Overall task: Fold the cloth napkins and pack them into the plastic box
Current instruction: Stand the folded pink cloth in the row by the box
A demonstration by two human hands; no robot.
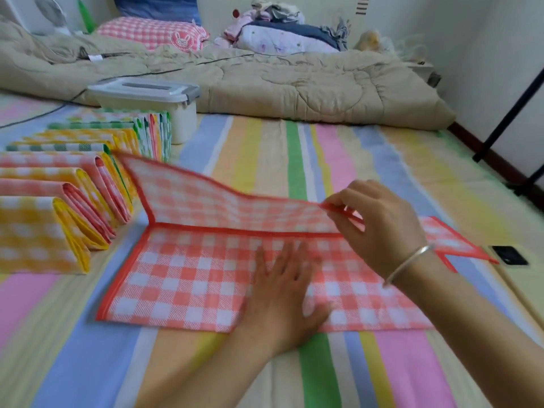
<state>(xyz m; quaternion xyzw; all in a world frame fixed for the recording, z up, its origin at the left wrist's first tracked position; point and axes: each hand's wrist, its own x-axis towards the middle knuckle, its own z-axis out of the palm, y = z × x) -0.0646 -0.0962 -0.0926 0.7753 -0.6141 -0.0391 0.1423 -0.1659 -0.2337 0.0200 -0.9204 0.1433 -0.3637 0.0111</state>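
Nearest the camera, the left hand (282, 287) lies flat, fingers spread apart, pressing the near half of a red-and-white checked napkin (188, 278) onto the striped bedsheet (391, 160). The right hand (379, 225), with a silver bangle (409, 263) at the wrist, pinches the napkin's red-bound far edge between thumb and fingertips and holds it lifted. The raised half stands up along a sharp crease, so the fabric looks light and thin yet fairly crisp, likely to hold a fold rather than slump. The bound edges and corners seem the best places to grip, with a flat palm to anchor it. To the left, folded napkins (59, 219) in yellow, red and green checks stand in an overlapping row. Beyond them sits the translucent plastic box (153, 104), its grey-latched lid on, in front of a rumpled beige quilt (265, 81).
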